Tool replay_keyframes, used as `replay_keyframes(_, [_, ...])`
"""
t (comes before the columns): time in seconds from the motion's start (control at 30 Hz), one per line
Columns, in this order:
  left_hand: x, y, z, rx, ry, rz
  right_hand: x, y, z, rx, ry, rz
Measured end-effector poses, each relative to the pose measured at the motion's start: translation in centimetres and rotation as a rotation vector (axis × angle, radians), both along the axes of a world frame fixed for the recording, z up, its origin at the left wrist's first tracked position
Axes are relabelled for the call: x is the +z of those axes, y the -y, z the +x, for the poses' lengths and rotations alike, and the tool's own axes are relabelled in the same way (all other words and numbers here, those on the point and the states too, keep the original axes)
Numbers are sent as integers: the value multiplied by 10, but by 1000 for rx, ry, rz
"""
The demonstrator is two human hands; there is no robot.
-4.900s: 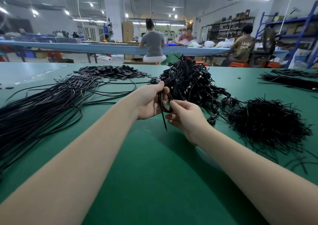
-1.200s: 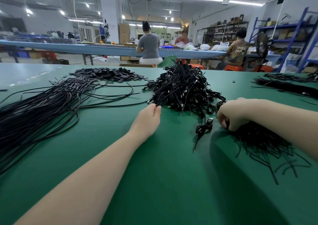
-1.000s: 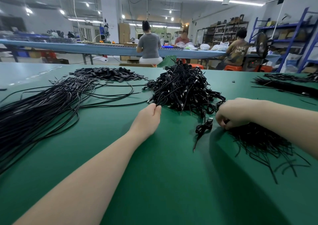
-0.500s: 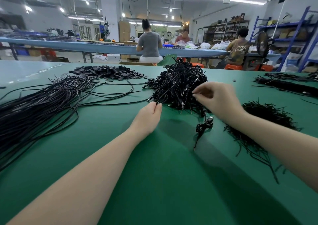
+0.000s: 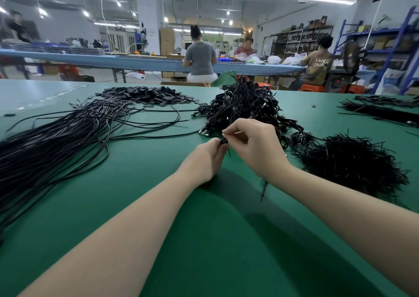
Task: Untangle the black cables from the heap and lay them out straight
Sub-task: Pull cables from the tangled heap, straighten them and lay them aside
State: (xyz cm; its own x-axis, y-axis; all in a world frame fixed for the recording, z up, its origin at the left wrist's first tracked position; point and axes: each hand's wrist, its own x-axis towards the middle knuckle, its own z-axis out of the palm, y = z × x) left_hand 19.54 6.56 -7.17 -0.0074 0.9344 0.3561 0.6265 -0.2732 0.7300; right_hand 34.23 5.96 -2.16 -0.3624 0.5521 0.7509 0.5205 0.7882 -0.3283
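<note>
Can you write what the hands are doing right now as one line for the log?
step: untangling | left hand: pinches black cable | right hand: pinches same cable | tangled heap: behind hands | straightened cables: left on green table

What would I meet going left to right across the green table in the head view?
Straightened cables → flat black pieces → left hand → right hand in front of the tangled heap → pile of short black ties → more cables.

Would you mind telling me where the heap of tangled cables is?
In the head view, the heap of tangled cables sits mid-table, just beyond both hands, between the straightened cables on the left and the bristly pile on the right.
</note>
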Motion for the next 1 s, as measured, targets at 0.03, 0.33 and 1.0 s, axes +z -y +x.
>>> replay_keyframes(0.03, [2, 3, 1, -1, -30, 13, -1, 1, 0, 4, -11, -9])
replay_keyframes(0.33, [4, 5, 16, 184, -613, 40, 1, 14, -4, -4, 127, -56])
replay_keyframes(1.0, [15, 11, 19, 173, 238, 198, -13, -13, -29, 254, -922, -1205])
